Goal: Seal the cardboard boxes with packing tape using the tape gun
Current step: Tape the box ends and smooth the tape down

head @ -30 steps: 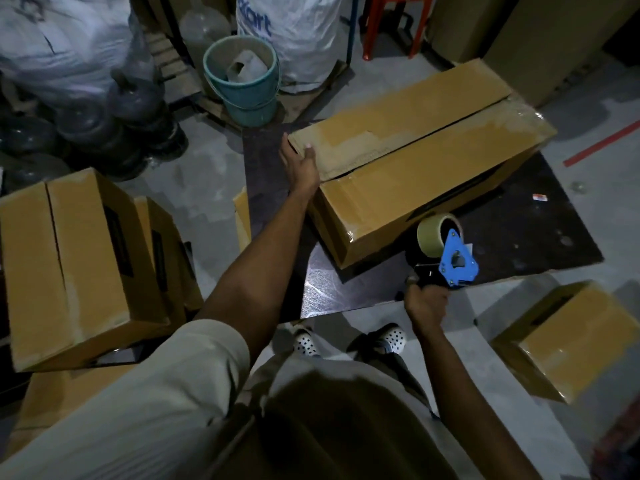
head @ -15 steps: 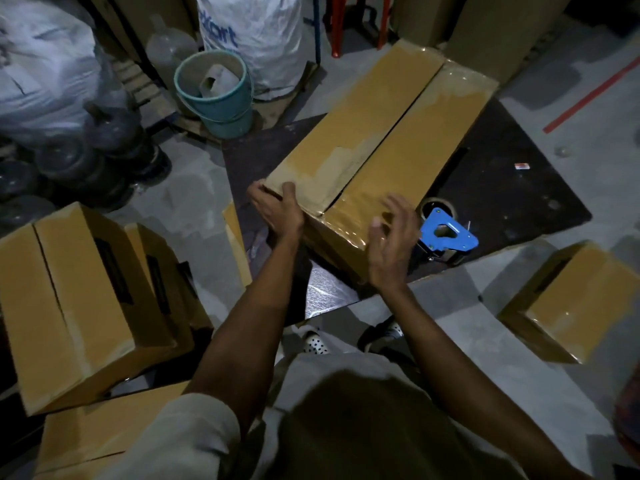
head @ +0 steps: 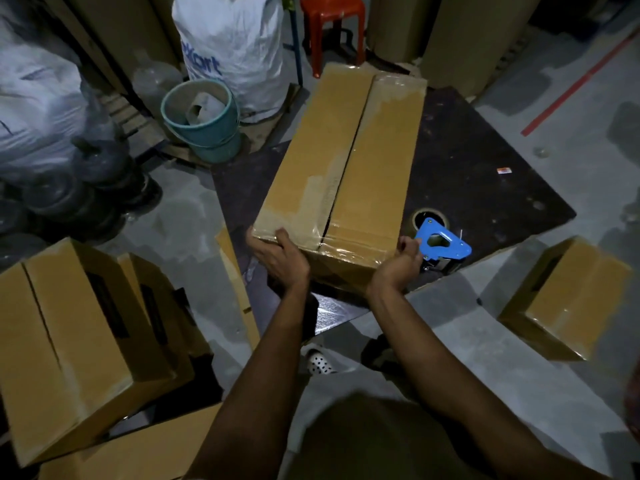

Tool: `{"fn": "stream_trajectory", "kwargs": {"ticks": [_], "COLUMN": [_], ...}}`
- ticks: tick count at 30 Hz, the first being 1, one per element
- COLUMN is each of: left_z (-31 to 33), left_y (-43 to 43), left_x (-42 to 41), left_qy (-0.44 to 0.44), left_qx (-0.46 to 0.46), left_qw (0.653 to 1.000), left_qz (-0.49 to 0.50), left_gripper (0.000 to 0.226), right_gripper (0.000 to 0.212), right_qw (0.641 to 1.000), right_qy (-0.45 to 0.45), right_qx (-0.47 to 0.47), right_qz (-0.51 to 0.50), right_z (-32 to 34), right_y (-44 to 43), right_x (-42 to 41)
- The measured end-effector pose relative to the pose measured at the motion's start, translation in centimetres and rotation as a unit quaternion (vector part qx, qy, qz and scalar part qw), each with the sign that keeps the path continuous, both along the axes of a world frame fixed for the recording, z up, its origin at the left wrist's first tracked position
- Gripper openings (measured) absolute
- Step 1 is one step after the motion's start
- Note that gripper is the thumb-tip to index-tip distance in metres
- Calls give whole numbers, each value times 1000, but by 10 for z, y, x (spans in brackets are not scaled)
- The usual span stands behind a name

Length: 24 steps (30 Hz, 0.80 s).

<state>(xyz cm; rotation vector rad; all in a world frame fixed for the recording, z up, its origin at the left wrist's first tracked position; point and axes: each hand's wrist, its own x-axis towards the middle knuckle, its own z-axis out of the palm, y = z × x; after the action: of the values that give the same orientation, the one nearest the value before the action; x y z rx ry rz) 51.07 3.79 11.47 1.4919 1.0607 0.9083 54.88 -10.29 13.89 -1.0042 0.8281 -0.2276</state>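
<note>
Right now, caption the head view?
Near end of the long cardboard box gripped by left hand and right hand, blue tape gun lying beside it.

A long brown cardboard box (head: 341,174), centre seam untaped, lies beside the blue tape gun (head: 439,244).

Left box (head: 69,341) cut off by the edge; sticker (head: 504,171) print illegibly small.

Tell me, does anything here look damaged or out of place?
Yes: the long box has a dark gap along its middle seam, widest near the person, and its tape lies in uneven, patchy strips. The tape gun lies unheld beside it.
</note>
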Motion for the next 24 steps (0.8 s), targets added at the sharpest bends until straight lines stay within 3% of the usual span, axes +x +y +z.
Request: {"fn": "stream_trajectory", "kwargs": {"ticks": [2,6,10,12,15,18,19,21,23,24], "left_z": [-2,0,2,5,6,7,7,13,19,20], "left_y": [-1,-5,3,19,38,55,60,63,57,52], "left_x": [-7,-6,-9,-8,-2,-2,-3,-3,-1,0], "left_qy": [14,39,34,37,51,95,112,118,130,136], "left_qx": [-6,18,4,38,90,52,50,74,123,141], "left_qw": [1000,999,999,998,994,993,992,990,982,978], "left_qz": [14,26,10,33,42,36,24,-14,-66,-75], "left_gripper": [56,55,44,30,35,43,42,36,32,32], "right_gripper": [14,21,14,24,29,27,22,9,36,38], "right_qw": [999,982,975,967,968,955,934,851,746,695], "right_qy": [-22,-69,-54,-63,-92,-102,-110,-171,-244,-266], "right_qx": [-14,-157,-189,-221,-210,-251,-314,-477,-585,-618], "right_qz": [38,77,108,112,104,124,131,140,205,254], "right_z": [1,-15,-11,-8,-10,-8,-6,-2,11,18], "right_y": [9,18,2,-1,0,-6,-10,-20,-13,-4], "right_x": [-15,-44,-28,-21,-19,-18,-18,-16,-19,-23]}}
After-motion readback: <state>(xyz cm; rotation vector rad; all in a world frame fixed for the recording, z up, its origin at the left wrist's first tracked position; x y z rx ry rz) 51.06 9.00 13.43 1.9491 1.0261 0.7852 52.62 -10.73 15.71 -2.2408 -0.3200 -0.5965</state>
